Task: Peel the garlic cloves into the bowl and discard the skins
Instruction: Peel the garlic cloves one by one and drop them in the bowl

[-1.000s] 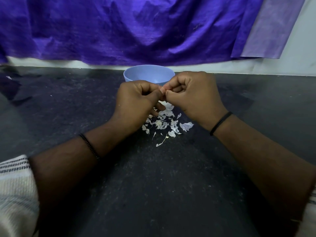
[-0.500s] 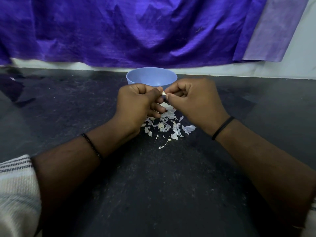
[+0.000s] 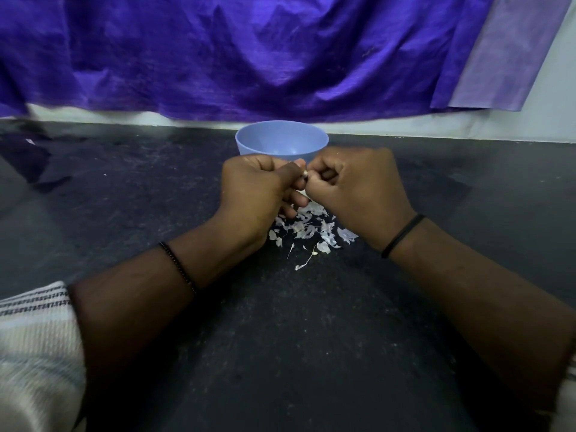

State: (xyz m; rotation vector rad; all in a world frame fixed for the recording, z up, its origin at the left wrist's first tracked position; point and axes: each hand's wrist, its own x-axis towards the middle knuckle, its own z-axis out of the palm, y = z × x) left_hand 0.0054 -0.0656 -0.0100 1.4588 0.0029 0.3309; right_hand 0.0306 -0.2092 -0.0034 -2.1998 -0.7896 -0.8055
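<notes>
Mostly hidden: the garlic clove (image 3: 305, 174) shows only as a small pale spot between the fingertips of both hands, just in front of the bowl.
Left hand (image 3: 258, 194): fingers curled, pinching the clove with thumb and forefinger.
Right hand (image 3: 355, 188): fingers curled, also pinching the clove from the other side.
Bowl (image 3: 282, 141): blue, on the dark desk (image 3: 124, 188) behind the hands; its near side is covered by them, and no clove can be made out on the part of the inside that shows.
Skins (image 3: 311, 229): white flakes lying on the desk under the hands, partly covered by them.
Cut off: the striped sleeve (image 3: 34, 338) at the left edge.
</notes>
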